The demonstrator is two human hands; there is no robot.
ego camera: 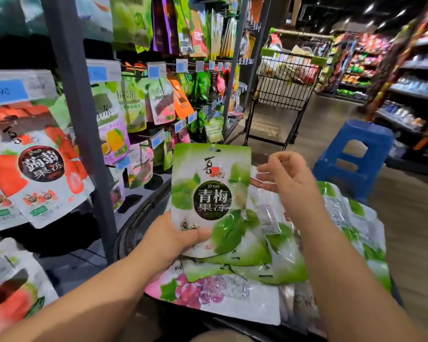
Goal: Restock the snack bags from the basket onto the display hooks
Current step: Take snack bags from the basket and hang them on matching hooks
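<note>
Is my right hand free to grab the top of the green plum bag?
Probably yes. The right hand is open and empty beside the green plum bag, which the left hand holds upright; nothing lies between them.

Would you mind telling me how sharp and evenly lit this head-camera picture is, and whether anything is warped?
Head view: the green snack bag held by the left hand is sharp, its print readable; the display rack post and side shelves bow from wide-angle distortion; the shopping cart and far aisle are soft; ceiling lights streak; the foil bags in the basket show mild glare.
</note>
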